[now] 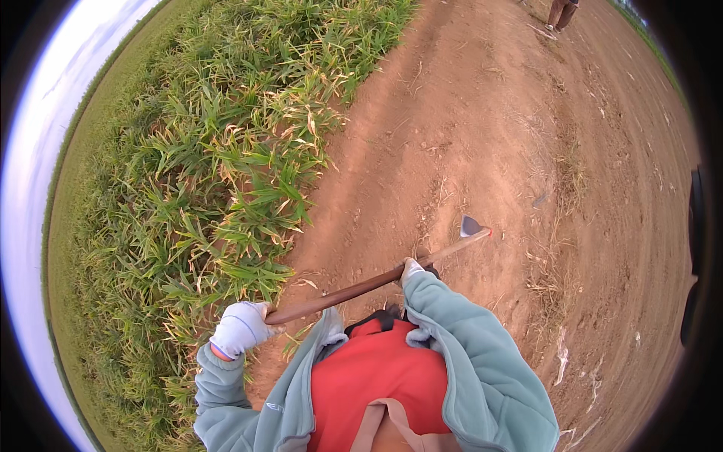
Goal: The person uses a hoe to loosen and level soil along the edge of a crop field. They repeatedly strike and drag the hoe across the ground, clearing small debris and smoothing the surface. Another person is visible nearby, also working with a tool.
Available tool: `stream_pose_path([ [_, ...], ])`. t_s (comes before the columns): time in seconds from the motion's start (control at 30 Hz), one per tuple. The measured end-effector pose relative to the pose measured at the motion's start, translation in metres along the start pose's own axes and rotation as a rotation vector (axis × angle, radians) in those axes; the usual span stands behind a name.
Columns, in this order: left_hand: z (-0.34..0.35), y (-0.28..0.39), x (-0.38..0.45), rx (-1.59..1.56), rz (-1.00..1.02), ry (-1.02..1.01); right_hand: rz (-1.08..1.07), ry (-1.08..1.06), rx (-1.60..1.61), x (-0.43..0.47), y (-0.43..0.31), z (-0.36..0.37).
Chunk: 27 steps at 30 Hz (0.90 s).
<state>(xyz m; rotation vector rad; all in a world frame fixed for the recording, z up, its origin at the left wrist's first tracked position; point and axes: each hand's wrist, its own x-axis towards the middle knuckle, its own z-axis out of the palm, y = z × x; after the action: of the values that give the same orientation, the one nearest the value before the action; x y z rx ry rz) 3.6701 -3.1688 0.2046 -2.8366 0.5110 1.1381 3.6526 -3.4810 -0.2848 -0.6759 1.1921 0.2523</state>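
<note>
A hoe with a long wooden handle (350, 292) slants across in front of my body. My left hand (242, 329), in a white glove, grips the dark butt end beside the leafy plants. Further along the shaft, my right hand (411, 270) is also gloved and closed around the handle near its middle. The metal hoe blade (470, 226) is at the far end, to the right, over the bare soil. Whether the blade touches the ground I cannot tell. My sleeves partly cover the right hand.
Dense green crop plants (226, 158) with some dried leaf tips fill the left side. A reddish dirt path (452, 113) runs ahead, with dry grass (545, 288) along its right side. Another person's legs (560, 14) stand far ahead. White scraps (561, 356) lie at right.
</note>
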Motion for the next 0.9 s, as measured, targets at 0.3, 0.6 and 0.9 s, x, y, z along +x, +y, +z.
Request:
stream_pose_path([
  [0.3,0.046,0.007,0.042,-0.875,-0.291,-0.048,0.007,-0.029,0.087,-0.004,-0.143,0.155],
  [0.6,-0.009,0.096,0.221,-1.17,-0.432,0.023,0.076,-0.218,-0.219,0.053,-0.238,0.271],
  [0.9,-0.05,0.136,0.254,-0.906,-0.652,0.023,0.342,-0.273,-0.387,0.081,-0.213,0.275],
])
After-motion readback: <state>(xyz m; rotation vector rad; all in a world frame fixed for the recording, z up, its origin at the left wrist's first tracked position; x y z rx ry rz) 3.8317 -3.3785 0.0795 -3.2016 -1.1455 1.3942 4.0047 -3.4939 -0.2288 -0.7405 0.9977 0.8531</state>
